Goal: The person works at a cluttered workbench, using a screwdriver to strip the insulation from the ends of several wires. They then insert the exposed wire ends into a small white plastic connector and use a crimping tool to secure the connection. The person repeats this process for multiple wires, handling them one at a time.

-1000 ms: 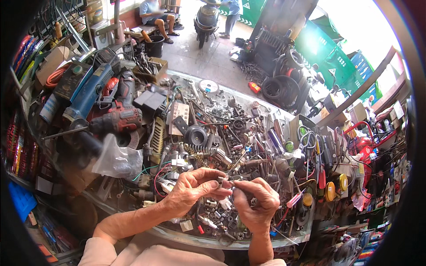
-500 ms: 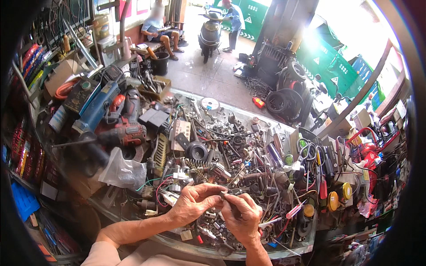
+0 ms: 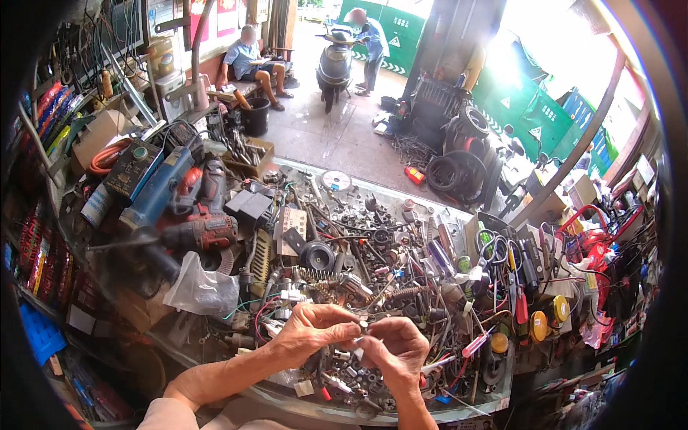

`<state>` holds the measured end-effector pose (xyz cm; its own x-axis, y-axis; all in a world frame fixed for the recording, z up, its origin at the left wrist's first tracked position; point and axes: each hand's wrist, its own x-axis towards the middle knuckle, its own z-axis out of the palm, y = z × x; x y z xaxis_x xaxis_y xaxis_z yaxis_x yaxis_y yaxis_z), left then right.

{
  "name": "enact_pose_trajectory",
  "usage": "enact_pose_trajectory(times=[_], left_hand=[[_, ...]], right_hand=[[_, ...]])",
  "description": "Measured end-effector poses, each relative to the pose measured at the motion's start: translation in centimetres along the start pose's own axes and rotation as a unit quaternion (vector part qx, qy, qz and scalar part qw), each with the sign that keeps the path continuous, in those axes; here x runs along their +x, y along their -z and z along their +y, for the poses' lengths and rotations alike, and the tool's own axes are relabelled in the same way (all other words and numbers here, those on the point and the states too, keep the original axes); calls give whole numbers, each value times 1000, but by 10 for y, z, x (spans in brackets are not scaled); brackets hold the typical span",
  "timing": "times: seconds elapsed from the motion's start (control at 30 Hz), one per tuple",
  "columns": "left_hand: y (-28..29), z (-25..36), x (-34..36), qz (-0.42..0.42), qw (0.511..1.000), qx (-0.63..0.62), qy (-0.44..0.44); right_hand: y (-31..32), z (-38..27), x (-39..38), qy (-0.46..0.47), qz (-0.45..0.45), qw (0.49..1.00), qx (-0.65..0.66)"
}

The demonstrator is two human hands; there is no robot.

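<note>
Close together over the cluttered bench, my two hands meet at their fingertips. Thumb and index finger of my left hand pinch a small dark metal part, too small to name. My right hand is curled at the other side of it, thumb and fingers closed on the same part. Below and around lie loose metal pieces, with a coil spring and a round black horn-like disc just beyond. A clear plastic bag rests to the left of my left hand.
A red-and-black cordless drill and a blue power tool lie at left. Scissors, screwdrivers and yellow-lidded jars stand at right. Beyond the bench are tyres, a scooter, a seated person and a standing person.
My right fingers have shifted slightly lower and curled more around the small part, which now shows more between the fingertips. The standing person has bent toward the scooter.
</note>
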<state>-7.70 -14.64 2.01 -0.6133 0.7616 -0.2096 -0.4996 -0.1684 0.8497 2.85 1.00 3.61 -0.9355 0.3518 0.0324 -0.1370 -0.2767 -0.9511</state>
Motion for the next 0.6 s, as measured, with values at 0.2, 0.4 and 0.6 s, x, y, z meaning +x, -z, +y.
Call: enact_pose_trajectory(times=[0.2, 0.4, 0.6], left_hand=[[10, -9, 1, 16, 994, -112, 8], [7, -19, 4, -10, 987, -163, -4], [2, -27, 7, -87, 977, -192, -15]], right_hand=[[-2, -5, 1, -23, -72, 996, 40], [11, 25, 6, -9, -98, 995, 21], [20, 13, 3, 113, -143, 964, -192]])
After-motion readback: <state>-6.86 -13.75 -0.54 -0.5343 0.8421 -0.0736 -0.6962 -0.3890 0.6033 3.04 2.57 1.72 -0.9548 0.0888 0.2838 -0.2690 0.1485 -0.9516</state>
